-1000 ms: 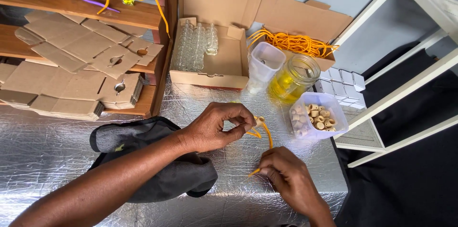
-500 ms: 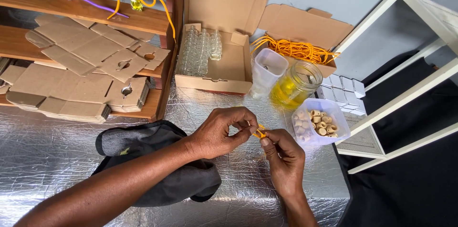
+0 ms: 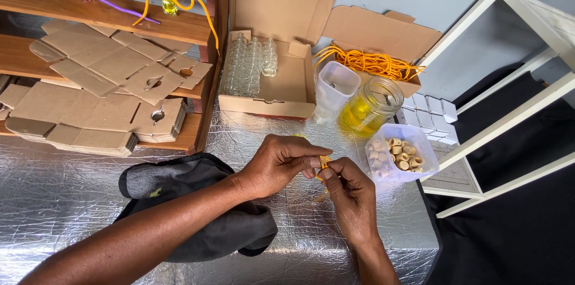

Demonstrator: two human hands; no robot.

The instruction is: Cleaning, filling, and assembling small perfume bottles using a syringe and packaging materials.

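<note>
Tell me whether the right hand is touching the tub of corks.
Apart. The head view shows the right hand pinching an orange cord with the left hand; bare foil lies between it and the tub of corks.

Two bare forearms in view, no sleeves showing up to the frame edge. Left hand (image 3: pixel 277 165) and right hand (image 3: pixel 352 196): no gloves, no rings, no watch or wristband. Short plain nails on fingers (image 3: pixel 317 172), no polish.
</note>
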